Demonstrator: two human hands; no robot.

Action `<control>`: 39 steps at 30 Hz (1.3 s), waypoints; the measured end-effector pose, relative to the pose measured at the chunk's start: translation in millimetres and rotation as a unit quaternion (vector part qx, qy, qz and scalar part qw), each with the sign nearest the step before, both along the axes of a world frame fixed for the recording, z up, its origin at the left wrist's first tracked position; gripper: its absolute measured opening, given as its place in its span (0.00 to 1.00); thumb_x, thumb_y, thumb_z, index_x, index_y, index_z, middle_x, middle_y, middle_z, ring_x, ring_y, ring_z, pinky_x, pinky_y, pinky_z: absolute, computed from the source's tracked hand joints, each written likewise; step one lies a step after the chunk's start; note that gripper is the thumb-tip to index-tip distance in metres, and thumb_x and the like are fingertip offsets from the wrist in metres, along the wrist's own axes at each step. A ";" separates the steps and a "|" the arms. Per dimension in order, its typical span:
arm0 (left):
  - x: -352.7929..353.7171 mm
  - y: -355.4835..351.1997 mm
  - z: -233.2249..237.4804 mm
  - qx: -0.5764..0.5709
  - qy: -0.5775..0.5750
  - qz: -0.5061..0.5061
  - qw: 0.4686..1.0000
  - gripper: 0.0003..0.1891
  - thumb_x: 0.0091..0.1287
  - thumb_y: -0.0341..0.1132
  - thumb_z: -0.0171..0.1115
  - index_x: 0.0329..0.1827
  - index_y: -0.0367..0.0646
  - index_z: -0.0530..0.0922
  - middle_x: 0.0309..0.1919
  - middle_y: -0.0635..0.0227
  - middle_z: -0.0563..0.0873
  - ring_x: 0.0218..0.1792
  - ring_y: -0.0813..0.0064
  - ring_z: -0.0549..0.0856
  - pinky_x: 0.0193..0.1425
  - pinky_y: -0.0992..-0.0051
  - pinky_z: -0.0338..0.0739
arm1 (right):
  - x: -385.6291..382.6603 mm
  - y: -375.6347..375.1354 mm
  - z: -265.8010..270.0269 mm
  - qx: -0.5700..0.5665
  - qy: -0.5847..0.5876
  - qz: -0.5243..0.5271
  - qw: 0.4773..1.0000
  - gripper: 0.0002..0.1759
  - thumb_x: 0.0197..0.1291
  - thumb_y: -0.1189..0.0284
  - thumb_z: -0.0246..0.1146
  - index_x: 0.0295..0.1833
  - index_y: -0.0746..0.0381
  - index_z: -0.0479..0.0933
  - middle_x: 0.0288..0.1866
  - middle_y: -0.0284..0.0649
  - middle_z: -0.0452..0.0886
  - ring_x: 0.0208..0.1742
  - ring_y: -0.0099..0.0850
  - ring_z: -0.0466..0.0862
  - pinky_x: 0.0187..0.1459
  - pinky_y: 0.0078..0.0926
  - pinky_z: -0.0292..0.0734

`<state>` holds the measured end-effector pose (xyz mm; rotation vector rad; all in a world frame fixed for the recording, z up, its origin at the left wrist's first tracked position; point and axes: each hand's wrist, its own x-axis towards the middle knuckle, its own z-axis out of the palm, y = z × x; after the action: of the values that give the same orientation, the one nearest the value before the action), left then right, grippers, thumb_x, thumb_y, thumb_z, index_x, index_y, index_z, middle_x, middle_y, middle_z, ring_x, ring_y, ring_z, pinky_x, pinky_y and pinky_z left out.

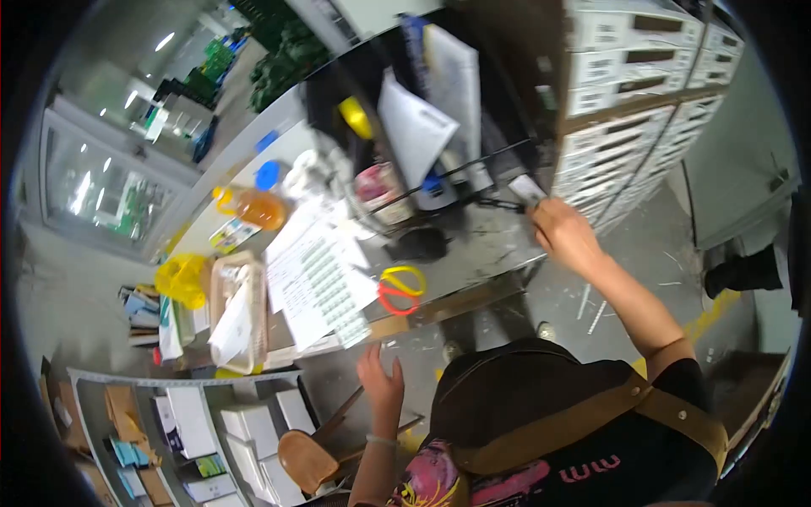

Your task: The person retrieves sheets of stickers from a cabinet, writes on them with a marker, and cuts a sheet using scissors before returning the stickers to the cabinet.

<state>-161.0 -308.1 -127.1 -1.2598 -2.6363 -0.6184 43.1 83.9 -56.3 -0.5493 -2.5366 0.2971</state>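
Observation:
At the right end of the desk, my right hand [562, 232] has its fingers closed on a small white item [526, 188], next to a black object on the desktop. My left hand [380, 380] hangs below the desk's front edge with its fingers apart, holding nothing. Above it lie printed sheets with green blocks [325, 283]. Scissors with yellow and red handles [399, 290] rest on the desktop to the right of these sheets.
A bottle of amber liquid [260, 209], a basket [258, 338] and a yellow bag [182, 280] are on the left. Stacked white boxes [625, 110] stand at right. Below are a shelf [203, 382] and a brown stool [307, 460]. Another person's leg [748, 275] shows far right.

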 end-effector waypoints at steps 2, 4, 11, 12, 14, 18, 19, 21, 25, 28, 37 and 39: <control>-32.3 6.7 19.7 -0.033 0.046 0.005 0.998 0.35 0.52 0.32 0.73 0.65 0.38 0.69 0.61 0.50 0.74 0.63 0.48 0.72 0.66 0.54 0.64 | -49.1 6.5 -28.5 0.106 -0.025 -0.055 0.993 0.11 0.49 0.75 0.61 0.39 0.68 0.77 0.37 0.45 0.77 0.41 0.41 0.79 0.39 0.36 0.78; -58.7 5.9 20.3 -0.045 0.057 -0.022 0.997 0.39 0.50 0.33 0.74 0.67 0.38 0.67 0.64 0.47 0.71 0.65 0.47 0.69 0.68 0.50 0.60 | -81.3 9.3 -53.4 0.126 -0.145 -0.137 0.972 0.09 0.53 0.73 0.58 0.34 0.68 0.80 0.40 0.45 0.80 0.46 0.41 0.81 0.43 0.38 0.80; -131.7 -20.0 -15.7 0.024 0.123 -0.103 0.987 0.15 0.61 0.24 0.60 0.52 0.38 0.81 0.54 0.58 0.84 0.57 0.53 0.80 0.60 0.55 0.74 | -91.8 -9.6 -60.2 0.093 -0.222 -0.232 0.943 0.11 0.48 0.73 0.63 0.38 0.66 0.78 0.38 0.49 0.82 0.42 0.45 0.84 0.43 0.42 0.80; -138.5 -31.5 -14.6 0.024 0.104 -0.111 0.988 0.16 0.61 0.24 0.59 0.53 0.39 0.81 0.54 0.59 0.84 0.57 0.55 0.81 0.60 0.56 0.74 | -89.0 -15.9 -55.5 0.095 -0.229 -0.253 0.935 0.13 0.47 0.73 0.64 0.39 0.66 0.78 0.36 0.49 0.83 0.40 0.46 0.84 0.43 0.43 0.80; -159.7 -40.7 -13.9 0.042 0.079 -0.123 0.988 0.17 0.61 0.24 0.57 0.54 0.40 0.80 0.54 0.60 0.83 0.56 0.58 0.82 0.62 0.57 0.74 | -90.9 -62.1 -15.7 0.074 -0.190 -0.290 0.935 0.15 0.47 0.71 0.66 0.42 0.64 0.76 0.34 0.48 0.83 0.36 0.46 0.85 0.37 0.43 0.79; -197.3 -71.1 35.5 0.261 -0.019 -0.012 0.965 0.12 0.66 0.23 0.56 0.50 0.31 0.80 0.43 0.54 0.87 0.41 0.62 0.87 0.48 0.63 0.84 | -103.7 -129.5 18.5 -0.087 -0.018 -0.259 0.962 0.16 0.45 0.72 0.70 0.39 0.63 0.74 0.29 0.42 0.81 0.27 0.36 0.82 0.31 0.34 0.75; -203.3 -82.4 44.0 0.324 -0.090 0.028 0.942 0.11 0.67 0.23 0.56 0.50 0.30 0.79 0.42 0.55 0.86 0.39 0.66 0.87 0.46 0.65 0.85 | -108.9 -143.4 23.4 -0.185 0.030 -0.222 0.957 0.15 0.45 0.73 0.70 0.38 0.63 0.73 0.29 0.40 0.80 0.26 0.32 0.81 0.30 0.31 0.74; -206.3 -77.1 87.9 0.463 -0.298 0.074 0.831 0.09 0.68 0.24 0.56 0.49 0.30 0.79 0.40 0.59 0.86 0.37 0.71 0.85 0.44 0.67 0.85 | -121.4 -168.7 34.8 -0.315 0.103 -0.110 0.937 0.12 0.46 0.74 0.69 0.35 0.62 0.73 0.28 0.36 0.79 0.26 0.26 0.78 0.31 0.26 0.72; -219.4 -70.8 81.1 0.501 -0.475 0.144 0.709 0.08 0.70 0.26 0.57 0.47 0.31 0.79 0.38 0.64 0.84 0.33 0.77 0.84 0.39 0.72 0.85 | -165.2 -195.7 52.9 -0.464 0.154 0.193 0.851 0.13 0.47 0.74 0.70 0.40 0.63 0.81 0.37 0.40 0.85 0.37 0.28 0.85 0.42 0.25 0.79; -220.0 -76.3 36.9 0.440 -0.517 0.169 0.714 0.09 0.69 0.26 0.58 0.49 0.31 0.79 0.38 0.64 0.84 0.33 0.76 0.85 0.38 0.72 0.85 | -217.4 -213.7 56.9 -0.524 0.113 0.327 0.779 0.14 0.59 0.75 0.68 0.51 0.67 0.82 0.46 0.42 0.86 0.45 0.31 0.86 0.47 0.27 0.79; -233.4 -80.6 10.9 0.332 -0.497 0.164 0.785 0.15 0.68 0.25 0.59 0.56 0.29 0.74 0.45 0.57 0.84 0.36 0.70 0.86 0.40 0.72 0.86 | -328.5 -255.9 -35.4 -0.625 0.062 0.256 0.735 0.10 0.62 0.74 0.66 0.47 0.65 0.77 0.44 0.36 0.81 0.47 0.23 0.79 0.52 0.24 0.74; -240.1 -83.8 11.5 0.299 -0.502 0.174 0.793 0.22 0.67 0.25 0.60 0.63 0.30 0.68 0.48 0.54 0.82 0.38 0.66 0.87 0.39 0.72 0.86 | -317.4 -271.1 -47.0 -0.569 0.048 0.261 0.778 0.09 0.62 0.71 0.65 0.44 0.63 0.77 0.40 0.38 0.82 0.42 0.25 0.80 0.45 0.28 0.76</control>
<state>-401.1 -391.9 -115.7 -0.1970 -2.7466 -2.2926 -274.3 -187.1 -103.3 -0.1665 -2.0842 2.0553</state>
